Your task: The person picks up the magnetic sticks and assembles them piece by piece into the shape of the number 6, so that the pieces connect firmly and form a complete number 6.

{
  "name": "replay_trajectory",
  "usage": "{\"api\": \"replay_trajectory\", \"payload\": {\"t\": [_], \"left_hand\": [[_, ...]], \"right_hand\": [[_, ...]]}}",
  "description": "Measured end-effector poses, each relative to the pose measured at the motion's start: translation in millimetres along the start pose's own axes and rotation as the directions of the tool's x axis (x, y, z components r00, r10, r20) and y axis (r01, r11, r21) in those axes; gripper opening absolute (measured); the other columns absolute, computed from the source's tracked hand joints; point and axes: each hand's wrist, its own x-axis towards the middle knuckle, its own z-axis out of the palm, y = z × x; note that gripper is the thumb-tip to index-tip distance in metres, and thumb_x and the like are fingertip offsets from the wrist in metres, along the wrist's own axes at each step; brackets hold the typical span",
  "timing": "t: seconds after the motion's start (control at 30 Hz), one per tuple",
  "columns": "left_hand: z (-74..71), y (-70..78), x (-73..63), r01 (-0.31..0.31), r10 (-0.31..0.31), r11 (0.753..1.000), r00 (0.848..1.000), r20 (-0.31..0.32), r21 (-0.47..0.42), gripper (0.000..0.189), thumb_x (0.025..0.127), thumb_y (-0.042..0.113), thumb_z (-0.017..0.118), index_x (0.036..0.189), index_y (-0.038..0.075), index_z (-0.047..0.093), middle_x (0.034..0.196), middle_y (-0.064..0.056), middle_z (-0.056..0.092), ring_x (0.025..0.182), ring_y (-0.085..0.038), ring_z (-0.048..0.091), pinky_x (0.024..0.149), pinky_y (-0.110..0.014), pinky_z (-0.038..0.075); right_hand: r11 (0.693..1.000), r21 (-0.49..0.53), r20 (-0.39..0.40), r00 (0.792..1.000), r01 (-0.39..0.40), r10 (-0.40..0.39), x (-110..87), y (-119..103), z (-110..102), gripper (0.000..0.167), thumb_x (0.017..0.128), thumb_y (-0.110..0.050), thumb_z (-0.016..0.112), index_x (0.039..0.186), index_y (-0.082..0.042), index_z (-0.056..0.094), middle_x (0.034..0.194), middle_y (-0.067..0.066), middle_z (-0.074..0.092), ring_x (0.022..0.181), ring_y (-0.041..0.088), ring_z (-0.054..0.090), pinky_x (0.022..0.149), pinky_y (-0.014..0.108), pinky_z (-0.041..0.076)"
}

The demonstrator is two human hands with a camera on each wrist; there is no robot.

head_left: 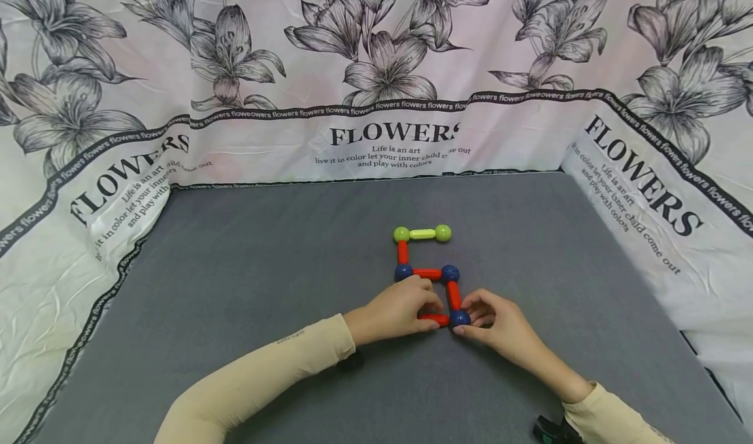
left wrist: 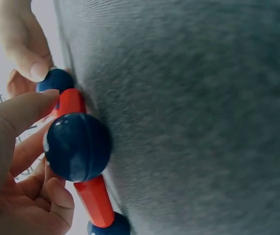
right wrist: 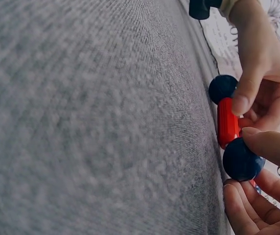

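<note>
My left hand (head_left: 397, 310) pinches a red rod (head_left: 434, 320) between thumb and fingers, low in a flat figure of rods and balls. At the rod's right end, my right hand (head_left: 499, 323) holds a blue ball (head_left: 460, 318) between thumb and fingertips. From that ball another red rod (head_left: 453, 295) runs up to a second blue ball (head_left: 450, 273). In the left wrist view, a large blue ball (left wrist: 79, 147) stands at the near end of the pinched rod, with a further red rod (left wrist: 96, 200) below it; the left hand covers this part in the head view.
The figure continues away from me through a red crossbar (head_left: 427, 274), a blue ball (head_left: 403, 272) and an upright red rod (head_left: 402, 252) to a green rod (head_left: 422, 234) between green balls (head_left: 443, 233). A grey cloth (head_left: 265, 254) lies underneath; flower-printed fabric (head_left: 388, 136) hangs around it.
</note>
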Motion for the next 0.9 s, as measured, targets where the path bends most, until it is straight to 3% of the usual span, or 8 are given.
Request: {"api": "replay_trajectory", "payload": {"t": [0.43,0.9], "left_hand": [[7.3,-3.9,-3.7,-0.015,0.015,1.0,1.0,-0.014,0.014,0.022,0.087,0.032,0.076,0.105,0.02,0.075,0.091,0.008,0.061,0.08,-0.004,0.047,0.069,-0.013,0.039],[7.0,-5.8,-6.3,-0.021,0.019,0.999,0.999,-0.031,-0.047,0.019,0.088,0.03,0.076,0.105,0.021,0.075,0.091,0.008,0.061,0.081,-0.003,0.051,0.07,-0.01,0.041]], "right_hand": [[1.0,0.015,0.009,1.0,-0.008,0.008,0.0,0.6,-0.6,0.039,0.076,-0.021,0.087,0.105,-0.009,0.064,0.094,0.006,0.067,0.081,0.005,0.062,0.07,0.02,0.056],[1.0,-0.012,0.017,1.0,-0.005,0.005,1.1,1.1,-0.3,0.039,0.076,-0.021,0.086,0.105,-0.01,0.064,0.093,0.005,0.067,0.081,0.006,0.062,0.07,0.021,0.056]]}}
